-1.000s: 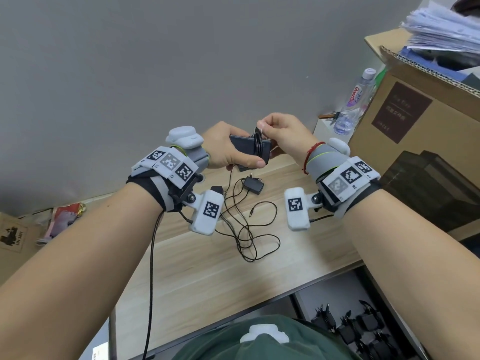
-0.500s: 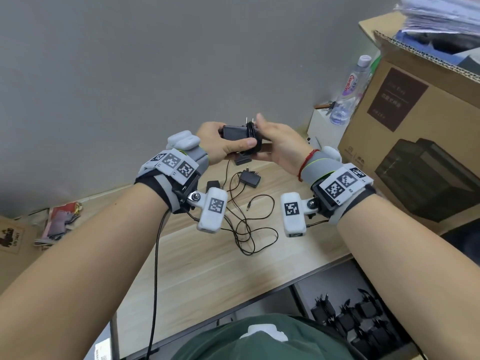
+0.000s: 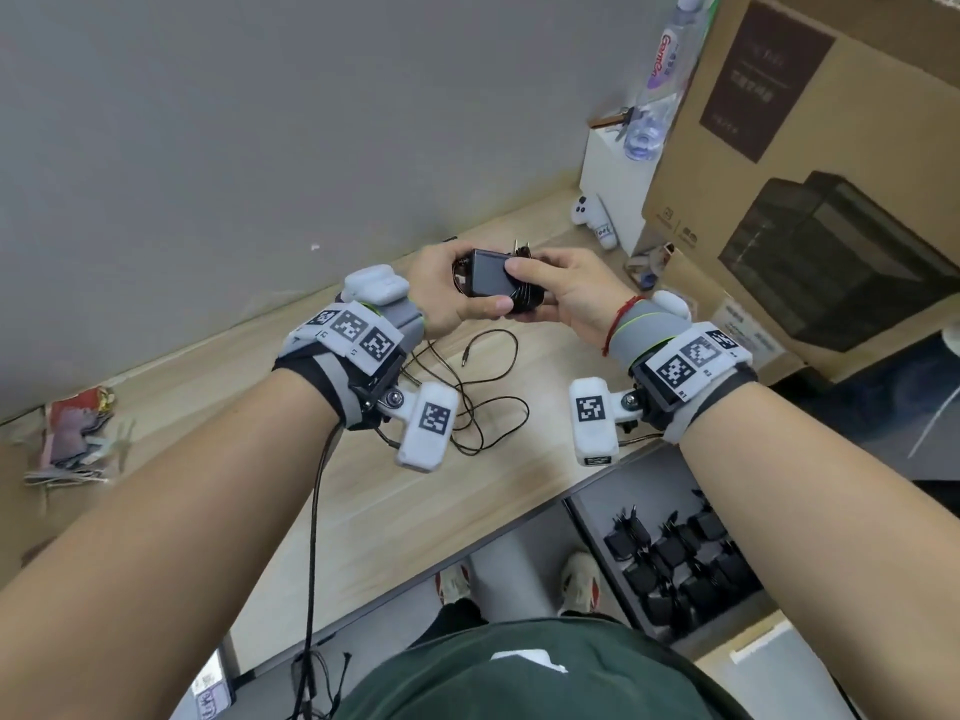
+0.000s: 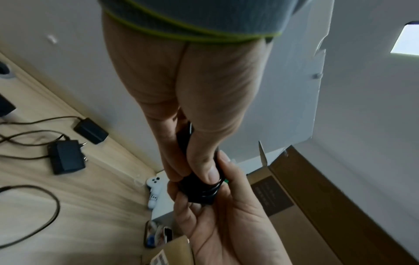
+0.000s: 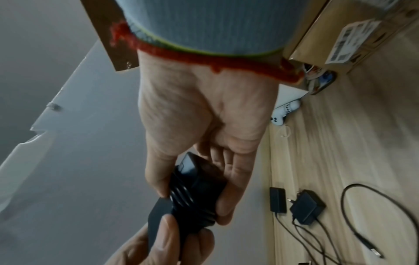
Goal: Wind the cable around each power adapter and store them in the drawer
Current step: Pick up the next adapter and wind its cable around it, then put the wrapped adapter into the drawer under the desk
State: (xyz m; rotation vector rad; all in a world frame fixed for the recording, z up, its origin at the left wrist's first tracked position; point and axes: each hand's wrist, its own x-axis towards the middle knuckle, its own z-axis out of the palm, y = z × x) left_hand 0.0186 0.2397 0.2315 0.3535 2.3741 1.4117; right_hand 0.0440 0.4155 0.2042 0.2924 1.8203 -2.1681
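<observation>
Far left of desk (image 3: pixel 332 491): crumpled printed wrappers (image 3: pixel 72 439) against the grey wall; bare wood between them and the forearms. Front desk edge runs diagonally, with open floor below. Left hand (image 3: pixel 441 293) clamped on black power adapter (image 3: pixel 491 275), held above the desk near the wall; thumb along its lower edge. Cable (image 5: pixel 188 197) wound in several turns around the adapter's right end; prongs point up. Right hand (image 3: pixel 566 293) gripping the wound end, thumb on top, fingers beneath. Loose cables (image 3: pixel 467 397) and two more adapters (image 4: pixel 68 157) lying on desk below the hands. Open drawer (image 3: pixel 582 517) lower right, holding wound adapters (image 3: pixel 680 563). Bottle (image 3: pixel 660 75) label reads "GemCm", uncertain. Cardboard box (image 3: pixel 800 163) crowds the right; its print unreadable.
</observation>
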